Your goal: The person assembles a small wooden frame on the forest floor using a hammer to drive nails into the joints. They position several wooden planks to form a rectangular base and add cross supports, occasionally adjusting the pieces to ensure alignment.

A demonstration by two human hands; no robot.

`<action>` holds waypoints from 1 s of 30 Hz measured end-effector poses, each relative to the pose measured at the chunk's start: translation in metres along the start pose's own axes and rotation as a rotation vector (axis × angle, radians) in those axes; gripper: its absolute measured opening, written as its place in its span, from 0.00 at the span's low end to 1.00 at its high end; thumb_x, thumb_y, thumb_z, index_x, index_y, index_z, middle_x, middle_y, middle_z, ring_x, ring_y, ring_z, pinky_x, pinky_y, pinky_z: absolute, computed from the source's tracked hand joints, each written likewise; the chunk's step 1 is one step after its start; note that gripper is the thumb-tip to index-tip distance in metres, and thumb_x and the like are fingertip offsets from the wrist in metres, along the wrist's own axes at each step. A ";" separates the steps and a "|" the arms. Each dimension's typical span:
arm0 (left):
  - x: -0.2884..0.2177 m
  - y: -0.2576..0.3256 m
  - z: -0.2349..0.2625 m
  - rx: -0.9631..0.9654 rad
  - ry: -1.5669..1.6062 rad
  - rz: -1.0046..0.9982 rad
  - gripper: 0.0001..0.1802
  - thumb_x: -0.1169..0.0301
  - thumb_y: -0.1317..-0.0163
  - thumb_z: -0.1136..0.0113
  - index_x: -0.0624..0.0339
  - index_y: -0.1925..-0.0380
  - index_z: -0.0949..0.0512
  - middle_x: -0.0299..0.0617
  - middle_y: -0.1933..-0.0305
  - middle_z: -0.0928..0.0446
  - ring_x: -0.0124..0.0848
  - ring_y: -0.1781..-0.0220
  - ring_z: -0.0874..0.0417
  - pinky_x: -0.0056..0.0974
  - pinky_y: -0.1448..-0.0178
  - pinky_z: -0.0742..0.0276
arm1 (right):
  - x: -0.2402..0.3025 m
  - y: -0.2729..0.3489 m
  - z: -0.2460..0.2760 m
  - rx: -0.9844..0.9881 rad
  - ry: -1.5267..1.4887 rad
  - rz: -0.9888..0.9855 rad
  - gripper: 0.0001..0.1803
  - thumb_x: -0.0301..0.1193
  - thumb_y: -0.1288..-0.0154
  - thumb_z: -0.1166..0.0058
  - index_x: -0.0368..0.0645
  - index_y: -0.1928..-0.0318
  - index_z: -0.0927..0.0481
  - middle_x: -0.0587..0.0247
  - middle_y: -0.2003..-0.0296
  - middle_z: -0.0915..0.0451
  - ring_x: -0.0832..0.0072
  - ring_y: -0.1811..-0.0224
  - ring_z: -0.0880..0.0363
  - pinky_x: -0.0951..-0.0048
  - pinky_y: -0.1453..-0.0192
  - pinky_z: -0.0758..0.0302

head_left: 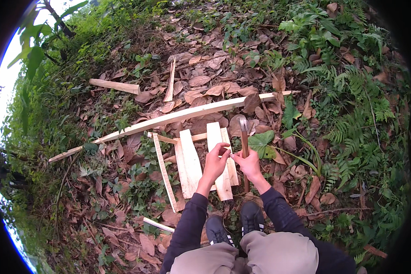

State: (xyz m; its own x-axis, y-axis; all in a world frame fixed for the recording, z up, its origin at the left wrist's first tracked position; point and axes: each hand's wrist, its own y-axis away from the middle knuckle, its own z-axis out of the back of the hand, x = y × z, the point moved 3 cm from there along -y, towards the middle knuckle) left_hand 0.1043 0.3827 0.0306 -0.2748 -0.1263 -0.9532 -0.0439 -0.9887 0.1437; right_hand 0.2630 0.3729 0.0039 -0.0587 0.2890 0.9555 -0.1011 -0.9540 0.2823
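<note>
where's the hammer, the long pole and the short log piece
hammer (244, 137): head view, on its wooden handle
long pole (169, 118): head view, mid-length
short log piece (115, 86): head view, its middle

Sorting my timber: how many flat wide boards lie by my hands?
3: one left board, one under the left hand, and one partly hidden between the hands. Leaves may hide more.

Both hands, left (214, 160) and right (248, 163), meet over wooden slats (189, 162).

— what's the ground (123, 192) like?
— sloping earth under brown dead leaves (205, 86), ferns (351, 132) to the right.
— and on it?
— a long pale pole (178, 116), flat split boards (189, 162), a thin strip (163, 171), a short plank (115, 86).
</note>
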 end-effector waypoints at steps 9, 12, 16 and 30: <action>0.006 0.016 0.005 0.227 -0.037 0.005 0.14 0.69 0.28 0.42 0.59 0.45 0.24 0.42 0.65 0.19 0.31 0.61 0.20 0.38 0.52 0.23 | 0.005 0.014 0.002 0.123 -0.227 -0.196 0.17 0.27 0.33 0.37 0.46 0.74 0.33 0.60 0.73 0.17 0.87 0.86 0.33 0.80 0.86 0.39; 0.008 0.018 0.009 0.357 0.013 0.177 0.14 0.67 0.27 0.42 0.59 0.46 0.23 0.42 0.63 0.20 0.32 0.60 0.20 0.39 0.51 0.23 | -0.001 0.008 0.008 0.117 -0.223 -0.208 0.17 0.27 0.32 0.37 0.46 0.72 0.34 0.57 0.71 0.16 0.87 0.86 0.33 0.80 0.86 0.38; 0.024 0.025 0.022 0.128 -0.398 -0.193 0.18 0.68 0.30 0.38 0.57 0.42 0.23 0.46 0.59 0.18 0.36 0.58 0.16 0.39 0.50 0.20 | -0.007 0.000 -0.001 0.138 -0.270 -0.223 0.16 0.26 0.31 0.38 0.46 0.70 0.34 0.61 0.72 0.18 0.86 0.87 0.34 0.79 0.86 0.39; 0.049 0.003 -0.010 -0.290 0.431 0.135 0.12 0.67 0.29 0.37 0.64 0.54 0.16 0.39 0.58 0.15 0.25 0.56 0.15 0.32 0.55 0.20 | -0.009 -0.022 -0.038 0.121 -0.415 -0.260 0.16 0.25 0.30 0.39 0.48 0.69 0.34 0.66 0.69 0.21 0.87 0.84 0.34 0.79 0.83 0.39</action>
State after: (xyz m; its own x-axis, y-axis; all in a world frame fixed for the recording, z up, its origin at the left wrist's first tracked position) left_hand 0.0999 0.3727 -0.0180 0.1628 -0.2156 -0.9628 0.2487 -0.9354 0.2515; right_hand 0.2282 0.3940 -0.0143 0.3551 0.4857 0.7987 0.0577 -0.8642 0.4999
